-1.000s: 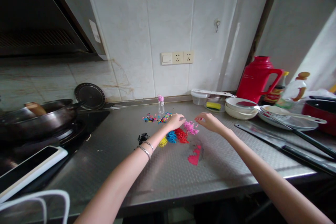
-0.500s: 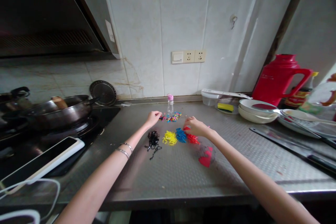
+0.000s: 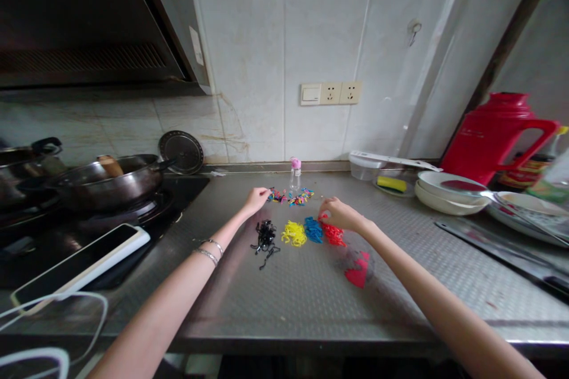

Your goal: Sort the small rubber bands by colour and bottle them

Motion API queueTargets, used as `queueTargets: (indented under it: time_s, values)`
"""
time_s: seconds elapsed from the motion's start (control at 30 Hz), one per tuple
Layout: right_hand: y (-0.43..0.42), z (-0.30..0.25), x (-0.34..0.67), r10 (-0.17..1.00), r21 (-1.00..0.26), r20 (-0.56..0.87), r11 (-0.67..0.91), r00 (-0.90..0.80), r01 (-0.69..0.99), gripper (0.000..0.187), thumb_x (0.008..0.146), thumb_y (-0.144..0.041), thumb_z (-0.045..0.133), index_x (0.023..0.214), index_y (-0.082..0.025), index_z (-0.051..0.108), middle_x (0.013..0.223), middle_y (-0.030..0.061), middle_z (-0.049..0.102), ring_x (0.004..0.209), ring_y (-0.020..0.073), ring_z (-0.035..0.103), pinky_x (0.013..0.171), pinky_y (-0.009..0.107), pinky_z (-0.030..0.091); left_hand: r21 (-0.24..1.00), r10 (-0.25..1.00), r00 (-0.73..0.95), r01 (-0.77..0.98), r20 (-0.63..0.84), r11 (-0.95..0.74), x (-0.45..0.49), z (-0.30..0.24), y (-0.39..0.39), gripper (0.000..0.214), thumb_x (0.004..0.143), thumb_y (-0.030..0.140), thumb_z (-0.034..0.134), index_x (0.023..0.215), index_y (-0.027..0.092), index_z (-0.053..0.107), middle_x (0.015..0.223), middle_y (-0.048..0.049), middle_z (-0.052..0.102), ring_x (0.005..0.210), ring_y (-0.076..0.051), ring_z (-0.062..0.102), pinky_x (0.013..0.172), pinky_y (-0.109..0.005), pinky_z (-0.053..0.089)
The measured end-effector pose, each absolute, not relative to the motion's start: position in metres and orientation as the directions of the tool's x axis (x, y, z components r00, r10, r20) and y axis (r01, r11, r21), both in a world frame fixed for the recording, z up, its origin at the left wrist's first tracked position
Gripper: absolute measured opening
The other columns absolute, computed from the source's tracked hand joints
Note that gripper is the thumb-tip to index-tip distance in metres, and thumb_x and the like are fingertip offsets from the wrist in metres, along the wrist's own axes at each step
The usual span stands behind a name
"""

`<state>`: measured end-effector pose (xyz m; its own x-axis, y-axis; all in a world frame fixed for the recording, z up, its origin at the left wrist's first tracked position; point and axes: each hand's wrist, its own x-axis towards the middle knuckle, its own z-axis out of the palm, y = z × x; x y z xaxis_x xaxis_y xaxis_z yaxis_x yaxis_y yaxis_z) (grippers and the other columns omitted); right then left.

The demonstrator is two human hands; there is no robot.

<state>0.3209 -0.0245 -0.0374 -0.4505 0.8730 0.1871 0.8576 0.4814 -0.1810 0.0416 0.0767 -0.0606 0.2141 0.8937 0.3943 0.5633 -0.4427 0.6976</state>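
Observation:
My left hand (image 3: 256,201) has its fingers pinched together at the left end of a loose mix of small coloured pieces (image 3: 304,196); what they hold is too small to make out. Over the back of a red pile (image 3: 334,233) is my right hand (image 3: 341,213), fingers bent down and closed, their tips partly hidden. Thin, stringy pieces also lie in a blue pile (image 3: 313,230), a yellow pile (image 3: 294,233) and a black pile (image 3: 265,235), in a row to the left of the red. A small clear bottle with a pink cap (image 3: 296,174) stands behind the mix.
A clear bag with red shapes (image 3: 358,272) lies near my right forearm. On the right are a cleaver (image 3: 498,251), stacked bowls (image 3: 448,198), a yellow sponge (image 3: 391,183) and a red thermos (image 3: 493,136). Leftward are a pan (image 3: 111,183) on the stove and a white device (image 3: 80,266).
The whole view has shifted, so things appear a little further right. My left hand stays beside the mixed pieces, and my right hand remains at the red pile.

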Motion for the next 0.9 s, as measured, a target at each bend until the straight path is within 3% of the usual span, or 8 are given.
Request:
queueTargets:
  time_s: [0.17,0.4,0.6,0.9]
  values:
    - [-0.019,-0.037,0.324,0.856,-0.243,0.204,0.514,-0.474,0.823,0.018,0.067,-0.021,0.055,0.079,-0.020,0.068,0.088,0.0054,0.065,0.088,0.0181,0.055,0.084,0.027,0.038,0.769,0.922,0.148,0.514,0.357,-0.380,0.036,-0.064,0.079,0.035,0.074,0.037,0.044,0.076,0.010,0.067,0.062,-0.0036,0.060,0.058,-0.012,0.051,0.055,-0.021,0.036]
    - [-0.011,-0.033,0.333,0.876,-0.296,0.260,0.473,-0.406,0.830,0.020,0.069,-0.020,0.051,0.080,-0.018,0.068,0.086,0.0053,0.065,0.079,0.0160,0.058,0.074,0.023,0.042,0.947,0.991,0.012,0.292,0.134,-0.131,0.022,-0.070,0.079,0.041,0.076,0.044,0.040,0.087,0.011,0.063,0.053,0.0022,0.046,0.034,-0.003,0.024,0.037,-0.019,0.016]
    - [0.008,-0.039,0.332,0.925,-0.349,0.251,0.360,-0.284,0.865,0.023,0.069,-0.018,0.052,0.087,-0.019,0.067,0.087,0.0042,0.067,0.081,0.0157,0.059,0.072,0.021,0.043,0.908,0.990,0.040,0.394,0.137,-0.142,0.025,-0.071,0.080,0.039,0.073,0.044,0.044,0.075,0.010,0.064,0.049,0.0019,0.045,0.037,-0.004,0.029,0.037,-0.018,0.019]
    - [0.039,-0.052,0.311,0.959,-0.298,0.191,0.261,-0.211,0.918,0.023,0.073,-0.024,0.050,0.087,-0.021,0.067,0.084,0.0038,0.068,0.079,0.0166,0.061,0.067,0.020,0.042,0.852,0.988,0.064,0.500,0.143,-0.156,0.028,-0.073,0.082,0.033,0.072,0.038,0.047,0.067,0.010,0.064,0.044,0.0024,0.045,0.036,-0.005,0.032,0.038,-0.018,0.022]
